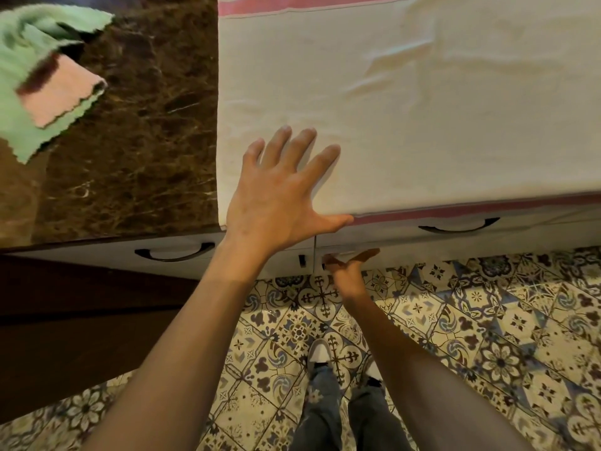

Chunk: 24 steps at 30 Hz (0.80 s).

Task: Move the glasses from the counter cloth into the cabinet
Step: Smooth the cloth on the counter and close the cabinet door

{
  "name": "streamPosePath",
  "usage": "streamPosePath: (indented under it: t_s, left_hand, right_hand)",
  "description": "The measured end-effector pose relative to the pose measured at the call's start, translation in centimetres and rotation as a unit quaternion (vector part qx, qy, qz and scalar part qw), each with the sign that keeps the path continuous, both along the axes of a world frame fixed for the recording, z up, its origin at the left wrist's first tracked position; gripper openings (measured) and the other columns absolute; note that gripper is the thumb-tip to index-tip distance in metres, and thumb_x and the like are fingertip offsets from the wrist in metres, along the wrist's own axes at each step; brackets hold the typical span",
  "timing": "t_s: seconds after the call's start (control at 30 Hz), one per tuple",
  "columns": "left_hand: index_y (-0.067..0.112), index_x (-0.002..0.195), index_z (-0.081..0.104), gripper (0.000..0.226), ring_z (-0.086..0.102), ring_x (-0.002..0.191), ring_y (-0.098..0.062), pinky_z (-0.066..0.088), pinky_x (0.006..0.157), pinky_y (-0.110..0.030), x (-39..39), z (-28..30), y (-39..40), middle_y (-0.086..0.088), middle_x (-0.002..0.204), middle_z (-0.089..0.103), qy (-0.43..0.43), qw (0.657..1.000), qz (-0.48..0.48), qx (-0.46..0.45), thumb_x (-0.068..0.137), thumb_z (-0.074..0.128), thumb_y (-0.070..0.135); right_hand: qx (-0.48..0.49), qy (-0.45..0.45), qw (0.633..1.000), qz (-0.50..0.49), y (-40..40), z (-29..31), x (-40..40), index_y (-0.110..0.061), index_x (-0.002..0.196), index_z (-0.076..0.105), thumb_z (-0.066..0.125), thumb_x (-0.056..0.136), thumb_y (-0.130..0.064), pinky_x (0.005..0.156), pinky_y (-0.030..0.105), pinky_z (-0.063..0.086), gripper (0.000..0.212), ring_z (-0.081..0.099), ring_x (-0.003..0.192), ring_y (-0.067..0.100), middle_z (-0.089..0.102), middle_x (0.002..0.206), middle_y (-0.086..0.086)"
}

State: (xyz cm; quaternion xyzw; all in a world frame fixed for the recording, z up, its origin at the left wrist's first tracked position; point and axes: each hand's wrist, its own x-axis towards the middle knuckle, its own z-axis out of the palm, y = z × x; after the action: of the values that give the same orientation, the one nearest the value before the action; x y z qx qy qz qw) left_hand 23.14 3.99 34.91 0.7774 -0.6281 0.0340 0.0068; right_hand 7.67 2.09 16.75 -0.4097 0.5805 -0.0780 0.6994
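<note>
Two bare forearms reach up from the bottom edge, above blue jeans (320, 415) and a white shoe (319, 351) planted on the patterned floor tiles (487, 336). Further out, the right hand (349, 271) sits low against the white cabinet front (260, 260), just under the counter's edge; its fingers are mostly tucked out of sight behind the front (only the thumb and the back of the hand show), so whether they grip anything cannot be told. Two dark curved handles are on that front, one to the left (175, 252) and one to the right (458, 226).

Above it, the left hand (281, 196) lies flat on the near corner of the counter cloth (422, 109), fingers straight and spread wide apart, thumb stretched along the cloth's pink-striped near edge where it folds over the counter lip. That cream cloth covers the right part of the brown marble counter (130, 141); no glasses are visible on the part of it in view, and its surface shows only a few creases. Beyond, at the far left, a green rag (19, 40) lies crumpled with a pink cloth (61, 92) on top, somewhat blurred. A second pink stripe crosses the cloth's far edge.
</note>
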Motion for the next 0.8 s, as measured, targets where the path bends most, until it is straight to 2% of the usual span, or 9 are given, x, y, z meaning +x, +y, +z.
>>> streamPosePath:
  t_s: [0.13,0.2,0.3,0.43,0.5,0.6,0.7,0.73,0.8]
  left_hand:
    - [0.033,0.15,0.029,0.099,0.019,0.146,-0.033,0.022,0.114,-0.055,0.0,0.0,-0.1,-0.005,0.158,0.027,0.004,1.0,0.001,-0.002,0.071,0.031,0.092]
    - [0.033,0.15,0.029,0.099,0.02,0.146,-0.033,0.022,0.114,-0.055,0.0,0.0,-0.1,-0.005,0.158,0.027,0.001,1.0,0.002,-0.004,0.071,0.031,0.092]
    - [0.032,0.15,0.03,0.099,0.02,0.146,-0.033,0.022,0.113,-0.056,0.0,0.0,0.0,-0.005,0.157,0.028,0.001,1.0,0.001,-0.005,0.07,0.031,0.091]
    - [0.032,0.15,0.029,0.099,0.02,0.146,-0.033,0.022,0.113,-0.056,-0.1,0.0,-0.1,-0.005,0.158,0.028,-0.001,1.0,0.0,-0.006,0.07,0.03,0.092]
    - [0.033,0.15,0.029,0.099,0.019,0.146,-0.032,0.022,0.113,-0.056,-0.1,-0.1,-0.1,-0.005,0.158,0.027,0.001,1.0,0.0,-0.008,0.07,0.03,0.092]
    - [0.033,0.15,0.028,0.099,0.018,0.147,-0.032,0.021,0.114,-0.056,-0.2,0.0,0.0,-0.004,0.158,0.027,0.004,1.0,0.004,-0.005,0.07,0.031,0.092]
    - [0.034,0.15,0.028,0.099,0.018,0.147,-0.031,0.021,0.114,-0.055,-0.3,0.1,0.0,-0.004,0.159,0.027,0.003,1.0,0.004,-0.007,0.069,0.031,0.092]
    - [0.034,0.15,0.028,0.099,0.018,0.147,-0.031,0.021,0.114,-0.055,-0.3,0.0,0.0,-0.004,0.159,0.027,0.003,1.0,0.005,-0.006,0.069,0.031,0.092]
    - [0.034,0.15,0.027,0.099,0.017,0.147,-0.031,0.02,0.115,-0.055,-0.4,0.1,0.1,-0.003,0.159,0.025,0.003,1.0,0.009,-0.001,0.07,0.031,0.092]
  right_hand:
    - [-0.017,0.033,0.999,0.022,-0.4,-0.4,0.1,-0.002,0.139,0.042,0.061,0.096,-0.02,0.103,0.041,0.045,0.05,0.056,0.121,0.029,0.056,0.137,0.015]
    - [-0.027,0.052,0.998,0.034,-0.7,0.1,0.0,0.005,0.13,0.049,0.059,0.097,-0.02,0.098,0.038,0.046,0.043,0.058,0.118,0.032,0.058,0.134,0.016]
    - [-0.022,0.033,0.999,0.006,-1.0,0.5,0.2,0.013,0.136,0.039,0.055,0.1,-0.021,0.102,0.036,0.038,0.052,0.049,0.126,0.033,0.051,0.134,0.015]
    - [0.034,-0.034,0.998,-0.03,-1.1,-0.3,0.9,-0.006,0.141,0.038,0.073,0.078,-0.054,0.111,0.038,0.033,0.087,0.05,0.125,0.029,0.054,0.138,0.017]
    - [0.027,-0.019,0.999,-0.028,-0.9,-1.2,0.8,-0.005,0.14,0.041,0.07,0.088,-0.038,0.11,0.043,0.038,0.069,0.054,0.119,0.028,0.058,0.133,0.018]
    - [0.029,-0.024,0.998,-0.049,-1.2,-2.1,0.4,-0.014,0.154,0.013,0.063,0.095,-0.024,0.107,0.043,0.041,0.078,0.053,0.114,0.024,0.058,0.13,0.011]
    - [0.011,-0.014,0.998,-0.066,-1.3,-1.5,0.1,-0.022,0.155,-0.001,0.057,0.099,-0.017,0.077,0.022,0.053,0.081,0.056,0.094,0.017,0.052,0.126,0.01]
    - [0.002,-0.001,0.998,-0.055,-1.3,-1.2,-0.2,-0.023,0.155,-0.004,0.058,0.098,-0.016,0.061,0.016,0.05,0.084,0.053,0.082,0.011,0.049,0.123,0.012]
    - [-0.026,0.03,0.999,-0.021,-1.1,-1.0,-0.9,-0.026,0.155,-0.001,0.062,0.095,-0.015,0.053,0.018,0.042,0.088,0.046,0.073,0.005,0.051,0.12,0.012]
